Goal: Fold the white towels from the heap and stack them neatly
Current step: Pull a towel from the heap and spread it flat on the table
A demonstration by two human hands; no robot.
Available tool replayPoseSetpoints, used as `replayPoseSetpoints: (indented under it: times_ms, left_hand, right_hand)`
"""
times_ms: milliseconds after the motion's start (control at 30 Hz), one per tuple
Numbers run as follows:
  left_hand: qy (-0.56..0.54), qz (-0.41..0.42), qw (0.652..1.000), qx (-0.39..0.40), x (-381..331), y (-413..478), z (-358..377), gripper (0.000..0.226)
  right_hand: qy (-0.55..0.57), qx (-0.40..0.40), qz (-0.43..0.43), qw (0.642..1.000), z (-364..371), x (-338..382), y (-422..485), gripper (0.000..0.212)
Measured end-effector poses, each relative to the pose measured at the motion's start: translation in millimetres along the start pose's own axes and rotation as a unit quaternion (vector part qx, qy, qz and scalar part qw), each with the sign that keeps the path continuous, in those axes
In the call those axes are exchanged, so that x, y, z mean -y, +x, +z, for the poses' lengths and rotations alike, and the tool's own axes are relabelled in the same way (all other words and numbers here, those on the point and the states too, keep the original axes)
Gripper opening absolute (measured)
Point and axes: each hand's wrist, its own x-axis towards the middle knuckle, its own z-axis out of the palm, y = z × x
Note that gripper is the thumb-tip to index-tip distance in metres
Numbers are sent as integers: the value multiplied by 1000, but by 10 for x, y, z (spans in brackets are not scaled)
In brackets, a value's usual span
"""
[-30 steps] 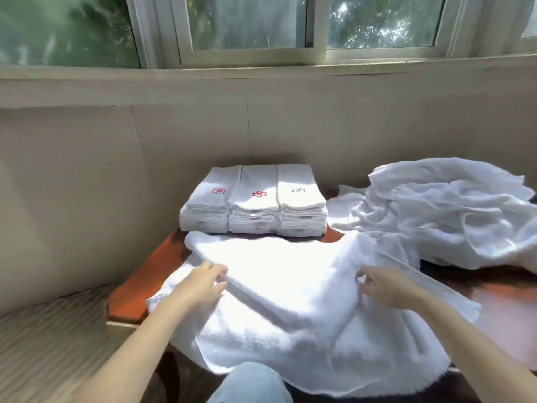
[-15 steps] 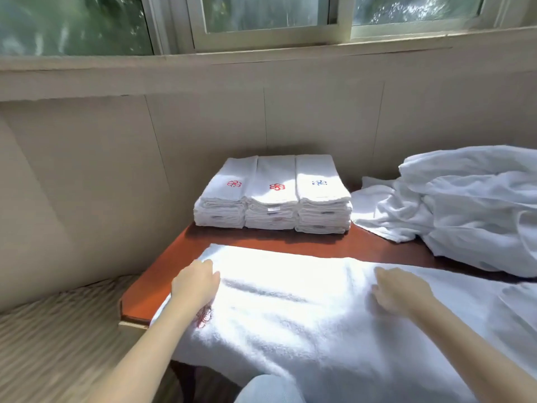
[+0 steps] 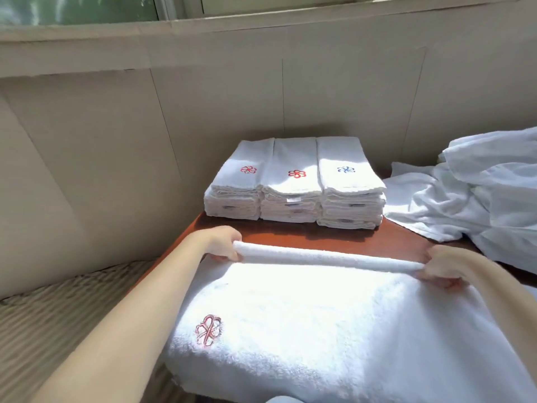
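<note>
Towel (image 3: 305,315), white, lay spread over the near part of the tabletop (image 3: 334,237), its near side hanging over the front edge toward the person. Its far edge was lifted off the wood as a thick ridge running left to right. A red flower emblem (image 3: 207,330) showed on the near-left part. Strong sun lay on the cloth.

Left grip (image 3: 222,242), a bare hand, was clamped on the left end of the raised edge, fingers curled round it. Right grip (image 3: 441,266), also bare, was clamped on the right end, fingers curled under the cloth. Both forearms reached in from the near side.

A strip of bare red-brown wood lay between the raised edge and the folded stacks (image 3: 293,181). There were three stacks side by side at the back of the tabletop, close to the wall (image 3: 261,97). Their top towels were marked red, red and blue, left to right.

The heap (image 3: 470,199) of unfolded white towels sat rumpled at the right, its loose edge just beside the right-hand stack.

Wall was beige and panelled, with a window (image 3: 87,7) above. A woven striped surface (image 3: 58,315) lay lower, to the left of the tabletop.
</note>
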Motion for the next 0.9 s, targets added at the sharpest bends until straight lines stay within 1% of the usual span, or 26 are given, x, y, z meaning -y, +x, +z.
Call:
replayPoseSetpoints:
  times_ms: [33,67,100,133,167,200,233,267,300,367,433,500,533,567,667,733,800,867,900]
  left_hand:
    - [-8,3,1000,-27,15,18,9,30]
    - [-14,1,998,-67,30,29,23,32]
    - [-15,-6,992,-123,34,36,34,31]
    - [-17,-14,981,-191,32,35,36,28]
    - [-28,-18,965,-261,19,28,35,24]
    - [-47,-15,944,-325,9,25,23,23]
    - [-72,-6,926,-371,7,21,10,26]
    - [-100,-2,914,-393,16,15,-6,29]
    - [-124,-3,911,-394,33,-3,-7,32]
    - [-143,-4,921,-362,102,-55,90,35]
    - [-138,-3,929,-344,186,-125,310,36]
    - [-135,-10,930,-343,236,-211,568,38]
    - [-133,-14,929,-346,245,-257,677,37]
    - [-134,-19,925,-355,244,-310,756,34]
    - [-138,-29,912,-385,225,-463,833,30]
    - [-139,-23,913,-383,205,-567,853,31]
    - [-142,-17,917,-373,193,-657,880,32]
    - [-151,-21,916,-372,183,-744,909,31]
    - [-155,-28,913,-377,176,-783,930,30]
  right_hand:
    - [7,10,-9,1000,-10,-16,44,26]
    - [4,-2,-25,1000,-14,-13,81,26]
    - [-10,-42,-49,998,-19,4,122,25]
    - [-23,-112,-79,990,-25,33,179,22]
    - [-14,-200,-111,974,-44,72,239,18]
    - [30,-275,-141,951,-77,130,263,14]
    - [83,-333,-165,925,-110,190,268,10]
    - [121,-376,-181,901,-151,245,239,9]
    - [145,-405,-188,883,-168,285,205,12]
    - [146,-428,-197,870,-72,311,95,21]
    - [134,-414,-195,879,203,250,-23,22]
    - [95,-382,-199,897,521,123,-132,11]
    - [84,-370,-201,903,636,54,-168,10]
    - [90,-368,-199,904,707,-7,-180,14]
    - [113,-416,-208,878,711,-120,-218,29]
    - [113,-451,-212,859,685,-181,-262,31]
    - [96,-501,-234,828,689,-231,-308,27]
    - [50,-538,-262,800,681,-273,-356,4]
    - [35,-537,-265,800,677,-283,-377,9]
